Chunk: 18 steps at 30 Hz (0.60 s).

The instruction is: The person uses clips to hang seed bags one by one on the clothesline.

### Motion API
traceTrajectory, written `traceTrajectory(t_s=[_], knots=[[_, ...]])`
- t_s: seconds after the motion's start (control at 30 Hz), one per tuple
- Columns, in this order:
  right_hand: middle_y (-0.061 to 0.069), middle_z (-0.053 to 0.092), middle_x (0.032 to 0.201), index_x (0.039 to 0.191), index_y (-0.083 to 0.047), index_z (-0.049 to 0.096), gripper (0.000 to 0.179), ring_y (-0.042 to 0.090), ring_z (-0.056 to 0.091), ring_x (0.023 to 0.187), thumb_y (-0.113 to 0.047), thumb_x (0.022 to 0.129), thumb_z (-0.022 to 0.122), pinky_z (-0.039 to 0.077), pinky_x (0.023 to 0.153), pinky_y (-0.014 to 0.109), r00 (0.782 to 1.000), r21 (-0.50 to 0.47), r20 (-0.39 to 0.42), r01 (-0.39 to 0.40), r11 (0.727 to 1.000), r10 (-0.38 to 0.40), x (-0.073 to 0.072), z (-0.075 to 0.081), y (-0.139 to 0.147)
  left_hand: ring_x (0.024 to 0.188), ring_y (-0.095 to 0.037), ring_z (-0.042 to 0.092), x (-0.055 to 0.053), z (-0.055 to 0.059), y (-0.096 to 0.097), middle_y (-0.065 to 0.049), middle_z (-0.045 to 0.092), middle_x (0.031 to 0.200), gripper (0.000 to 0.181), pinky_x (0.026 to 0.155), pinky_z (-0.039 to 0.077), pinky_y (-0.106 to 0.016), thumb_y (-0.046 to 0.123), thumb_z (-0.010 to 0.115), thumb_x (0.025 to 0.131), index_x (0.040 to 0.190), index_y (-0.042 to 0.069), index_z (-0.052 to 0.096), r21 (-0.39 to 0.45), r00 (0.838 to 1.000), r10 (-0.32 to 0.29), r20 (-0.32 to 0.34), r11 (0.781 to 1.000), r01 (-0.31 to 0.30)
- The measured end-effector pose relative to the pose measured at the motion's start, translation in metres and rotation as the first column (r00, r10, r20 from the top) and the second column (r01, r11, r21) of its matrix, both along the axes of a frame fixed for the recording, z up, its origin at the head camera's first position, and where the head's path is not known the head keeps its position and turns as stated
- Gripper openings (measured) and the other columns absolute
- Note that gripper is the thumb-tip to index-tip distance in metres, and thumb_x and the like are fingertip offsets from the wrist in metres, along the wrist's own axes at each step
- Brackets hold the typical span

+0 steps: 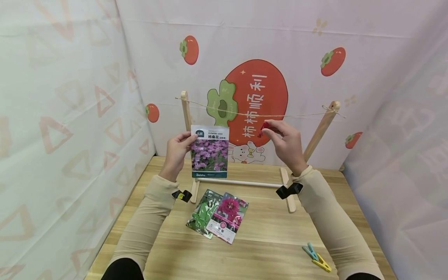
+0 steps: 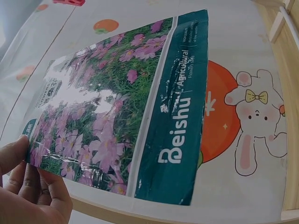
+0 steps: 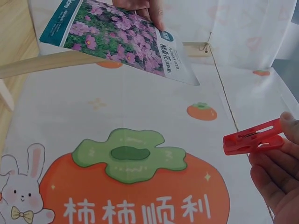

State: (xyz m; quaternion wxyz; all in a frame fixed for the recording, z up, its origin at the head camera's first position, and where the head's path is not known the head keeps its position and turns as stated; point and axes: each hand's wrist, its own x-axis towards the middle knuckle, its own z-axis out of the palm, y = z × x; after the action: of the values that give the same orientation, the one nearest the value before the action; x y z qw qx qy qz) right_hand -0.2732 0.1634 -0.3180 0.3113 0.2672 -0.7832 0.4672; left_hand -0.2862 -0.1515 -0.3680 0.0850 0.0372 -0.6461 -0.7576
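My left hand [image 1: 178,151] pinches a flower seed packet [image 1: 210,155] by its upper left edge, thumb in front. Pink-purple blossoms and a dark green band show on the packet, which hangs upright just below a thin string [image 1: 245,114]. In my right hand [image 1: 287,144] a red clothespin [image 3: 252,140] is pinched by its handle end between thumb and fingers. Its nose points left toward the packet, apart from it, in the right wrist view. The string runs between two wooden posts, the left post [image 1: 186,111] and the right post [image 1: 322,130].
On the wooden table [image 1: 266,229], a green seed packet [image 1: 203,214] lies partly under a magenta flower packet [image 1: 229,216]. A blue clothespin [image 1: 310,252] and a yellow clothespin [image 1: 322,263] lie near the right forearm. A white rod [image 1: 241,182] joins the stand's feet. Printed cloth hangs behind.
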Motion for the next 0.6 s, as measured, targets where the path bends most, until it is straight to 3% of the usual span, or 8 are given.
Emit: traceTrajectory(t_s=[0.3, 0.6], knots=[[0.022, 0.069, 0.097, 0.109, 0.008, 0.069, 0.023, -0.003, 0.061, 0.084, -0.003, 0.088, 0.069, 0.051, 0.077, 0.010, 0.996, -0.114, -0.083, -0.051, 0.992, 0.041, -0.011, 0.012, -0.013, 0.072, -0.003, 0.061, -0.007, 0.015, 0.000, 0.008, 0.067, 0.082, 0.006, 0.068, 0.052, -0.017, 0.015, 0.071, 0.090, 0.094, 0.014, 0.067, 0.008, 1.000, 0.014, -0.028, 1.000, -0.014], [0.021, 0.070, 0.097, 0.109, 0.007, 0.070, 0.023, -0.003, 0.060, 0.082, -0.006, 0.089, 0.069, 0.051, 0.079, 0.010, 0.999, -0.127, -0.035, -0.021, 0.992, 0.017, -0.021, 0.023, -0.026, 0.069, -0.002, 0.060, -0.013, 0.022, 0.004, 0.009, 0.067, 0.080, 0.007, 0.067, 0.051, -0.016, 0.013, 0.070, 0.090, 0.095, 0.011, 0.066, 0.025, 1.000, -0.002, -0.030, 1.000, 0.003]])
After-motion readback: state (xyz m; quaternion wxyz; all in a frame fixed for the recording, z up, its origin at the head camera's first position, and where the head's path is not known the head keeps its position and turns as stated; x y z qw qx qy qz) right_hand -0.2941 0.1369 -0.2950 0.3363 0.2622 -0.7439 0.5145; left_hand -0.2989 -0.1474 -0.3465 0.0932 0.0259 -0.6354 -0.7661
